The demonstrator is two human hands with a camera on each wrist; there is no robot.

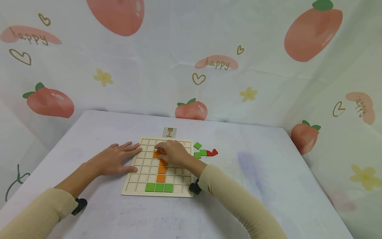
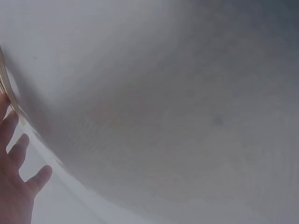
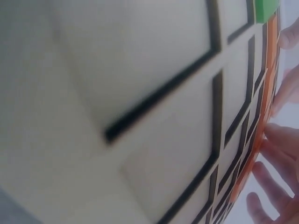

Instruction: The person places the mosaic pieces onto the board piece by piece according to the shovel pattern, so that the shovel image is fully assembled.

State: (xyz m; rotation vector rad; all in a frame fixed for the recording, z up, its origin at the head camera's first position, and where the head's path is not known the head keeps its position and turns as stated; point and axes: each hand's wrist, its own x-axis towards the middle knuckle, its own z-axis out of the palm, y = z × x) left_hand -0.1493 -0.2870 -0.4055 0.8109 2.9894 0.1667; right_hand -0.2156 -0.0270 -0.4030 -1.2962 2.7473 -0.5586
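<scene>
A wooden grid board [image 1: 135, 178] lies flat on the table, holding a column of orange square tiles [image 1: 162, 170] and a row of green square tiles [image 1: 159, 187] near its front edge. My right hand [image 1: 173, 153] is over the upper middle of the board, fingers loosely bent. In the right wrist view its fingertips [image 3: 266, 135] are right at the orange tiles; part of that area is hidden under the hand. With fingers spread, my left hand [image 1: 114, 159] rests at the board's left edge. The left wrist view shows its fingers [image 2: 18, 151] beside the board's rim.
Right of the board lie loose green tiles [image 1: 197, 145] and red pieces [image 1: 212, 152]. A small pattern card [image 1: 169, 132] lies beyond the board's far edge. A patterned cloth [image 1: 155, 86] hangs behind the white table [image 1: 238, 139].
</scene>
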